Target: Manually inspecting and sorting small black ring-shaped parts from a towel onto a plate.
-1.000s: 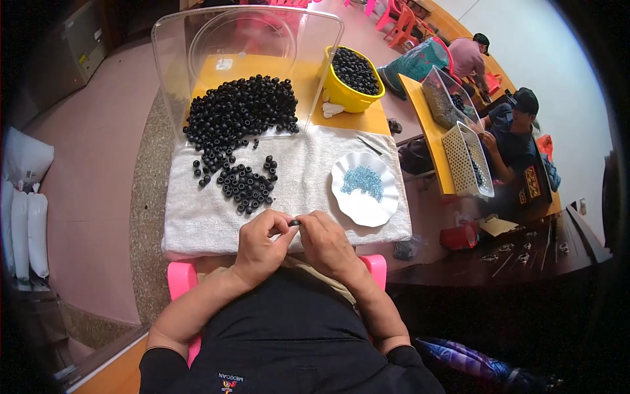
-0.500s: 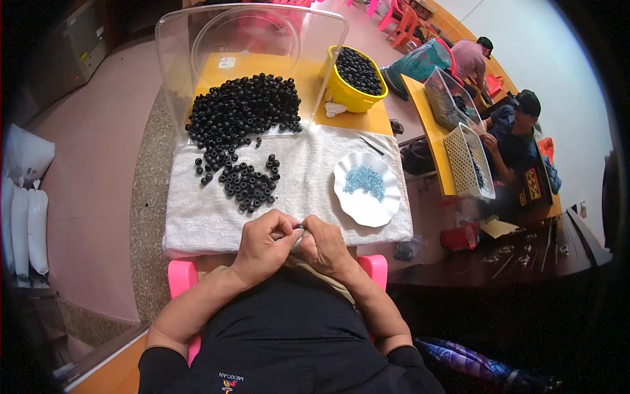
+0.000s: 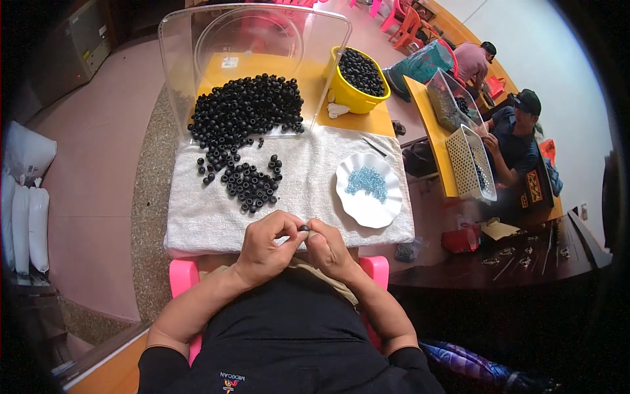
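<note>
Close to my body, at the towel's near edge, my left hand [image 3: 268, 246] pinches a black bead [image 3: 304, 228] between thumb and forefinger. Pressed up against the same bead are the closed fingertips of my right hand [image 3: 329, 249]; anything tiny between them is hidden. A loose cluster of black beads with holes [image 3: 251, 185] lies on the white towel [image 3: 308, 177] beyond my left hand. Beyond my right hand sits a white scalloped plate [image 3: 373, 213] bearing small pale blue pieces [image 3: 367, 183]. A thin dark tool [image 3: 375, 146], perhaps tweezers, rests behind the plate.
A clear plastic bin [image 3: 180, 79], tipped toward me, spills a heap of black beads [image 3: 246, 105] onto the towel. Right of it stands a yellow tub [image 3: 356, 98] full of black beads. Further right, people work at another table with a perforated white basket [image 3: 467, 164].
My fingertips have shifted slightly right and turned, so more of the black bead shows between them. The beads on the towel and the plate lie as before.
</note>
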Demonstrator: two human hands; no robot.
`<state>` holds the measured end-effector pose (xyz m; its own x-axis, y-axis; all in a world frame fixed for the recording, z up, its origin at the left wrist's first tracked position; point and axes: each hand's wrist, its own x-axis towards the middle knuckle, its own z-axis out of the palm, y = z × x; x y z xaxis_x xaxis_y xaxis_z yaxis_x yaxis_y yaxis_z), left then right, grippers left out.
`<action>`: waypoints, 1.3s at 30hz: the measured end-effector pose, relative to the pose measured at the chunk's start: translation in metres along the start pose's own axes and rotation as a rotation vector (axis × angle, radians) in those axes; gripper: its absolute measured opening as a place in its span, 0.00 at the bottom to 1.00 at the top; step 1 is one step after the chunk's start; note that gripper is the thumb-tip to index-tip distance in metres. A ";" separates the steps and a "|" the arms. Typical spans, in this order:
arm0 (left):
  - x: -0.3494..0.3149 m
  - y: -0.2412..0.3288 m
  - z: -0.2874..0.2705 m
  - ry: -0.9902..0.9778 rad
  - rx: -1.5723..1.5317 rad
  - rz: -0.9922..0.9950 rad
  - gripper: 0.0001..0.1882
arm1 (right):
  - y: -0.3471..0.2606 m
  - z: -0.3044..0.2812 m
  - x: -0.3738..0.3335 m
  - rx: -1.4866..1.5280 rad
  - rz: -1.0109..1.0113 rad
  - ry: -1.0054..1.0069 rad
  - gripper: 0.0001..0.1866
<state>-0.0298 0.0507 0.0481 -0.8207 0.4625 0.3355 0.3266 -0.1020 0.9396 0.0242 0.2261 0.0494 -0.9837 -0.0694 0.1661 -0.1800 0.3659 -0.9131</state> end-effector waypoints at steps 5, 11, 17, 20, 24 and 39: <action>0.001 0.004 -0.001 0.003 0.038 0.035 0.09 | -0.012 -0.007 0.001 0.265 0.193 -0.095 0.15; 0.000 0.004 0.002 0.043 -0.014 0.047 0.09 | -0.015 -0.013 0.003 0.506 0.446 -0.178 0.16; 0.005 -0.014 -0.001 0.187 -0.219 -0.262 0.06 | -0.005 -0.017 0.019 -0.391 -0.089 -0.006 0.07; 0.007 -0.018 -0.005 0.227 -0.220 -0.289 0.05 | -0.006 -0.029 0.040 -0.665 -0.138 -0.071 0.08; 0.009 -0.020 -0.007 0.202 -0.195 -0.306 0.07 | 0.011 -0.038 0.065 -0.889 -0.114 -0.149 0.10; 0.014 -0.022 -0.012 0.195 -0.368 -0.345 0.08 | 0.000 -0.075 0.019 -0.639 -0.095 0.150 0.07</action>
<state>-0.0542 0.0486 0.0325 -0.9344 0.3553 -0.0238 -0.1347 -0.2908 0.9472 0.0052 0.2947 0.0809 -0.9448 -0.0150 0.3273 -0.1862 0.8465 -0.4988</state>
